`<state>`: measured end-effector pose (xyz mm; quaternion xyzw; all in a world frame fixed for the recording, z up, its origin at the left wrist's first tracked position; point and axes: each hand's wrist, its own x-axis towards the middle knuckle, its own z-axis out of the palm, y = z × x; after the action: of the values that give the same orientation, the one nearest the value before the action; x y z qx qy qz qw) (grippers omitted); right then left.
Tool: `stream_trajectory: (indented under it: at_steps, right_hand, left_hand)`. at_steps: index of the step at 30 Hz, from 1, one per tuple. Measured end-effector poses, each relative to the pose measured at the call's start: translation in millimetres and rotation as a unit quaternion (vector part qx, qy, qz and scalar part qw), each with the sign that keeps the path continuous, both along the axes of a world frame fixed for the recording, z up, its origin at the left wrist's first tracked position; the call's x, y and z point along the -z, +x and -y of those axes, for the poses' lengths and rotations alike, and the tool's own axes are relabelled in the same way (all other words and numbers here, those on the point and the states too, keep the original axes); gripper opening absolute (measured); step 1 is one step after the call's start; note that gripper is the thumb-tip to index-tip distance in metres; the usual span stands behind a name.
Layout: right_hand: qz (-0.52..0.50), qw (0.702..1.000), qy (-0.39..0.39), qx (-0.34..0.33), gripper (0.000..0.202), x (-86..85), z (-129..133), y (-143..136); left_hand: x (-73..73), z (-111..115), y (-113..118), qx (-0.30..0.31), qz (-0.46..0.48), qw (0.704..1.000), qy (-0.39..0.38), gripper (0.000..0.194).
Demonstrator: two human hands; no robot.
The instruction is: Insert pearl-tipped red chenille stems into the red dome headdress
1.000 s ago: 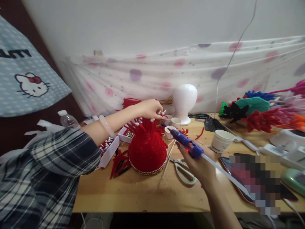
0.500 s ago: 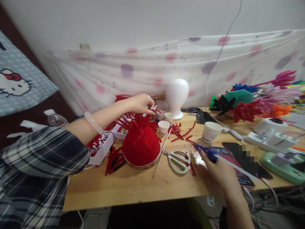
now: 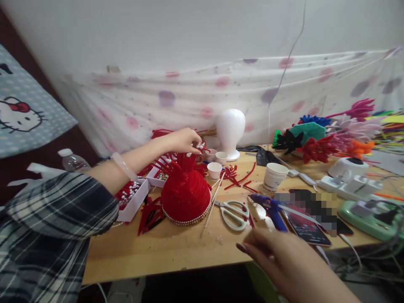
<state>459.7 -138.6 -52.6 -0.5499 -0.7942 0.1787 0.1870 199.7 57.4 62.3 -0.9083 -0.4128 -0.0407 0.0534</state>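
While the left hand (image 3: 186, 141) pinches a pearl-tipped red stem (image 3: 202, 147) — fingertips closed — the right hand (image 3: 277, 254) hovers empty, loosely curled, near the glue gun (image 3: 268, 204).

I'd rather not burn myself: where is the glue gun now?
In the head view, the glue gun lies on the table right of centre, between the scissors and the lit phone, beyond the right hand.

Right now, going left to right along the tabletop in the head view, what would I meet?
Clear bottle, white box of pearl beads, red beaded headpiece, scissors, blue glue gun, green power block.
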Motion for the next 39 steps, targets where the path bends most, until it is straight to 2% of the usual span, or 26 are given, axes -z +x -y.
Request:
stream_trajectory:
  at_steps: [2,4,6,9,12,16,18,20,21,23,24,25,26,27,28,29,30,31,33,35,39]
  right_hand:
    - [0.015,1.000,0.021,0.009,0.026,-27.7,-34,-25]
    - [-0.020,0.999,0.023,0.012,0.022,-48.5,-81,-48]
    - [-0.094,0.995,0.010,-0.044,0.010,-60.1,-129,-66]
    - [-0.111,0.988,-0.017,-0.104,0.017,-64.0,-182,-84]
    - [-0.137,0.980,-0.030,-0.142,0.023,-60.5,-203,-94]
    - [-0.160,0.972,-0.045,-0.165,0.023,-57.0,-206,-98]
    - [-0.169,0.970,-0.049,-0.167,0.020,-57.3,-205,-99]
    - [-0.173,0.970,-0.038,-0.167,0.022,-58.5,-204,-99]
    - [-0.171,0.970,-0.029,-0.170,0.025,-59.3,-203,-99]
    - [-0.162,0.969,-0.015,-0.185,0.027,-60.6,-202,-99]
    - [-0.157,0.968,-0.011,-0.196,0.026,-61.1,-202,-99]
    - [-0.155,0.966,-0.012,-0.208,0.023,-61.5,-202,-99]
    - [-0.156,0.963,-0.014,-0.219,0.021,-61.7,-203,-98]
    - [-0.158,0.961,-0.013,-0.227,0.021,-61.8,-204,-98]
    - [-0.159,0.960,-0.009,-0.228,0.022,-61.9,-205,-97]
    - [-0.157,0.962,-0.004,-0.225,0.025,-61.9,-207,-97]
    - [-0.152,0.964,0.002,-0.220,0.027,-61.9,-208,-98]
    - [-0.144,0.966,0.006,-0.215,0.030,-61.9,-210,-98]
    - [-0.128,0.969,0.008,-0.212,0.032,-62.2,-212,-99]
    - [-0.118,0.970,0.006,-0.213,0.032,-62.8,-213,-100]
    - [-0.109,0.972,0.000,-0.209,0.027,-63.6,-214,-100]
  left_hand:
    - [-1.2,3,0,-0.001,0.002,1.000,-0.003,0.017]
    - [-3.0,6,0,-0.002,0.005,1.000,-0.002,0.016]
    - [-4.5,10,0,-0.002,0.006,1.000,0.001,0.014]
    - [-4.9,12,0,0.001,0.006,1.000,0.003,0.012]
    - [-4.1,11,0,-0.002,0.006,1.000,0.011,0.010]
    - [-10.0,13,-3,-0.021,0.014,0.999,0.023,0.015]
    - [-15.8,20,-5,-0.015,0.046,0.998,0.042,0.022]
    - [-18.8,36,-8,-0.008,0.124,0.986,0.112,0.020]
    - [-17.5,46,-9,-0.013,0.177,0.970,0.164,0.015]
    - [-7.2,72,-10,-0.039,0.309,0.906,0.287,0.008]
    - [2.2,86,-10,-0.051,0.379,0.860,0.338,0.007]
    - [13.9,99,-10,-0.051,0.449,0.800,0.394,0.007]
    - [27.5,111,-10,-0.052,0.491,0.752,0.437,0.010]
    - [42.0,121,-10,-0.054,0.503,0.743,0.437,0.013]
    - [56.7,128,-10,-0.047,0.468,0.786,0.400,0.015]
    - [70.9,133,-10,-0.040,0.393,0.845,0.359,0.015]
    - [83.9,134,-10,-0.035,0.321,0.891,0.320,0.013]
    - [95.4,134,-10,-0.043,0.268,0.917,0.293,0.010]
    - [112.8,127,-10,-0.072,0.194,0.941,0.269,0.009]
    - [123.0,117,-9,-0.101,0.132,0.946,0.277,0.015]
    - [128.7,104,-8,-0.117,0.042,0.942,0.312,0.029]
